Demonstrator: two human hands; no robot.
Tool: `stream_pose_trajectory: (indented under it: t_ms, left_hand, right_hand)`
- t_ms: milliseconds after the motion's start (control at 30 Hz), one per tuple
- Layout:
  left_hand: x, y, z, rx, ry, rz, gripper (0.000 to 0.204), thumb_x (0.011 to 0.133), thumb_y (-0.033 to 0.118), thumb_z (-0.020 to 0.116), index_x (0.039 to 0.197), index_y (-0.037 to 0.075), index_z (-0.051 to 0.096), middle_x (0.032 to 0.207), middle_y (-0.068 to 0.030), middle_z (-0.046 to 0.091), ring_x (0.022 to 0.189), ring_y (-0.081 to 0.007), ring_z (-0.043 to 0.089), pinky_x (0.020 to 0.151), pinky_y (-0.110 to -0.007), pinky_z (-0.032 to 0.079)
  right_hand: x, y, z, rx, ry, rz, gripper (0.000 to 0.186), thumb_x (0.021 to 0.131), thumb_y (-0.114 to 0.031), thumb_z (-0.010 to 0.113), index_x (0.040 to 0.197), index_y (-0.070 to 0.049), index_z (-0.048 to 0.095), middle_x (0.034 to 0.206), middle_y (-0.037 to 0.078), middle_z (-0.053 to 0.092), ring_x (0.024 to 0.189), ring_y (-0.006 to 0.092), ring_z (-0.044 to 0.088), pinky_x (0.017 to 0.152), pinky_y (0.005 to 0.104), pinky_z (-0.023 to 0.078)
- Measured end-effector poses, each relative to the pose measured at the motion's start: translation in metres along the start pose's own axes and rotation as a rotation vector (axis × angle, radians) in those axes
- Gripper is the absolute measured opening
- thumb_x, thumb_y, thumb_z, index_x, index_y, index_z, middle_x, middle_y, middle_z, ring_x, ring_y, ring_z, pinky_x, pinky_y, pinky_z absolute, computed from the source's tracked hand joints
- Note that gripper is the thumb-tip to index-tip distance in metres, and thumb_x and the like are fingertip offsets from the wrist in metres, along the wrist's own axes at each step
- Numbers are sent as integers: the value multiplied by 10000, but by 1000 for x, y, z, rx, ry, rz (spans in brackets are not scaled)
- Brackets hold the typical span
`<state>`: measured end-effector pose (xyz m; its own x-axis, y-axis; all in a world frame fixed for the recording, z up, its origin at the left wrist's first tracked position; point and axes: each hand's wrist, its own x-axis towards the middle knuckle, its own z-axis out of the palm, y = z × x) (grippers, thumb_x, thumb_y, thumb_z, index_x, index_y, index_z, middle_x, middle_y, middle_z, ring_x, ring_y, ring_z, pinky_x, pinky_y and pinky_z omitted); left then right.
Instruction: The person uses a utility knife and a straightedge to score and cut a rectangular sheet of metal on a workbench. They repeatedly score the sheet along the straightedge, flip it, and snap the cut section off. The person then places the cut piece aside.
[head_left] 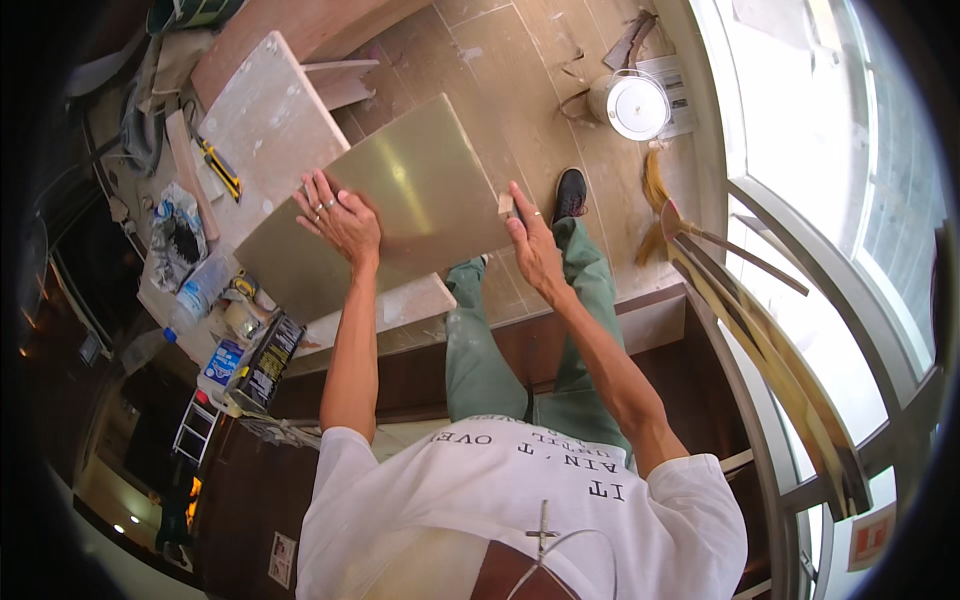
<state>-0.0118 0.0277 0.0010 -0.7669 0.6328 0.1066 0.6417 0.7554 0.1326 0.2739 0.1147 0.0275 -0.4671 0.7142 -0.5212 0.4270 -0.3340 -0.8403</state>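
Note:
A flat, shiny brass-coloured panel (430, 170) lies at a slant over a dusty pale board (275, 125), its right part jutting past the board. My left hand (345, 222) rests flat on the panel's face, fingers stretched out and slightly apart. At the panel's right edge, my right hand (538, 252) pinches a small pale wood-like block (506, 206) between thumb and fingers. The block sits against or very close to that edge; I cannot tell whether it touches.
A yellow-and-black utility knife (222, 172) lies on the board's left. Nearer are a plastic bottle (200, 290), a blue-and-white container (220, 365) and a black box (268, 365). A white lidded bucket (636, 107) stands on the tiled floor, by straw-like fibres (653, 205) and windows.

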Motion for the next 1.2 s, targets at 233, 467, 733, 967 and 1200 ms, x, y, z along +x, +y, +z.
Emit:
stream_pose_trajectory:
  t_ms: [233, 467, 733, 967, 1200]
  left_hand:
    - [5, 6, 11, -6, -60, 71, 596, 981, 254, 389, 1560, 114, 381, 1637, -102, 323, 1540, -383, 187, 1200, -656, 80]
    - [3, 5, 8, 3, -46, 27, 601, 979, 271, 387, 1556, 99, 384, 1633, -124, 326, 1532, -396, 204, 1191, -670, 90]
    - [7, 7, 6, 2, -78, 40, 609, 977, 266, 377, 1559, 85, 373, 1629, -137, 326, 1535, -403, 188, 1193, -669, 84]
    - [5, 5, 5, -24, -82, 50, 611, 966, 248, 395, 1554, 84, 376, 1626, -140, 321, 1538, -404, 173, 1201, -656, 54]
    - [-2, -1, 5, -2, -59, 28, 603, 973, 254, 386, 1557, 101, 377, 1625, -135, 327, 1537, -391, 189, 1194, -669, 73]
  right_hand:
    - [161, -63, 9, 54, 87, -263, 500, 1054, -284, 510, 1508, -85, 445, 1268, 222, 629, 1168, 368, 593, 1016, 426, 433]
    - [40, -1, 0, 31, 43, -115, 508, 1050, -307, 514, 1503, -88, 454, 1389, 207, 579, 1254, 365, 569, 1059, 426, 422]
    - [126, -52, 15, 4, 85, -259, 519, 1050, -357, 501, 1499, -99, 465, 1396, 207, 581, 1270, 371, 562, 1078, 429, 416]
    - [145, -57, 18, 95, 66, -191, 504, 1060, -318, 487, 1485, -48, 476, 1431, 193, 566, 1320, 357, 536, 1118, 425, 386]
    - [40, -6, 3, 52, -2, -61, 531, 1069, -339, 451, 1490, -16, 450, 1497, 197, 506, 1407, 336, 460, 1163, 403, 337]
